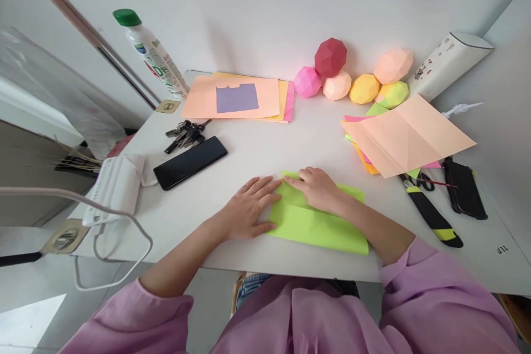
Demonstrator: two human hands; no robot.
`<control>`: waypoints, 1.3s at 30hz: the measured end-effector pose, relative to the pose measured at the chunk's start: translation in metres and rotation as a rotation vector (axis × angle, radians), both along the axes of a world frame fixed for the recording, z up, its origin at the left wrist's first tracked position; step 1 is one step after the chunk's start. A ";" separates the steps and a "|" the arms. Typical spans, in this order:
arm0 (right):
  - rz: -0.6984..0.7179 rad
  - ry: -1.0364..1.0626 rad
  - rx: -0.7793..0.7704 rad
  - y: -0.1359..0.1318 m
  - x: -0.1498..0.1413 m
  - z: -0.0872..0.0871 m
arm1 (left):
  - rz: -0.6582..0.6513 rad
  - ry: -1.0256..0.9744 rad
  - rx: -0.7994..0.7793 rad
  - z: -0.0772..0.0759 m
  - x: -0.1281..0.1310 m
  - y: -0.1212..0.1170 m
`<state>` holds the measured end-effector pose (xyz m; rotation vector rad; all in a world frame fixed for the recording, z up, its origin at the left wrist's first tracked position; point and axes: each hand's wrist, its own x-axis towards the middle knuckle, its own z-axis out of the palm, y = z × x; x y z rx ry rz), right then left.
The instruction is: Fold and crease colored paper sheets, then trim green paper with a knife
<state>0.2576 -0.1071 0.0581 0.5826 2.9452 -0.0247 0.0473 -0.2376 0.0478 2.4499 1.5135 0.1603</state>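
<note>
A sheet of lime-green paper (pixel 319 228) lies near the table's front edge, with a folded layer running along its length. My left hand (pixel 248 209) rests flat at the paper's left end, fingers spread, the tips touching its edge. Reaching across the sheet, my right hand (pixel 318 189) presses its outstretched index finger on the upper left corner. Its other fingers are curled, and no object shows in them. The forearm covers part of the paper's right side.
Around the white table (pixel 265 146) lie a black phone (pixel 191 162), keys (pixel 188 134), a power strip (pixel 114 185), stacked coloured paper (pixel 199 97), a creased peach sheet (pixel 410 135), a utility knife (pixel 433 215) and a black case (pixel 464 188). Faceted paper balls (pixel 331 57) and a bottle (pixel 155 58) stand behind.
</note>
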 end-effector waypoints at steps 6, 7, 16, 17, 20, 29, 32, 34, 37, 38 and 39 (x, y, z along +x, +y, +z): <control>0.010 0.014 0.020 0.000 0.000 -0.003 | 0.027 0.032 -0.074 0.008 0.003 0.002; 0.014 0.025 0.019 0.001 0.000 -0.005 | 0.030 0.041 -0.099 0.012 0.004 0.003; 0.185 0.294 0.006 -0.013 0.016 0.039 | 0.048 0.149 -0.328 0.036 0.010 0.010; 0.226 0.319 -0.011 -0.024 0.019 0.045 | 0.048 0.153 -0.343 0.038 0.011 0.011; 0.346 0.184 -0.132 -0.064 0.023 0.049 | 0.045 0.158 -0.376 0.040 0.011 0.012; 0.307 0.083 0.029 -0.096 0.008 0.017 | 0.019 0.216 -0.460 0.049 0.012 0.018; 0.304 0.083 0.025 -0.096 0.006 0.017 | 0.014 0.249 -0.488 0.052 0.014 0.019; 0.292 0.089 0.019 -0.096 0.006 0.016 | 0.018 0.255 -0.489 0.053 0.015 0.019; 0.284 0.106 0.024 -0.098 0.006 0.015 | 0.027 0.257 -0.467 0.050 0.016 0.020; 0.286 0.110 0.026 -0.098 0.007 0.015 | 0.028 0.263 -0.454 0.049 0.016 0.020; 0.288 0.112 0.028 -0.098 0.007 0.015 | 0.028 0.272 -0.444 0.048 0.016 0.020</control>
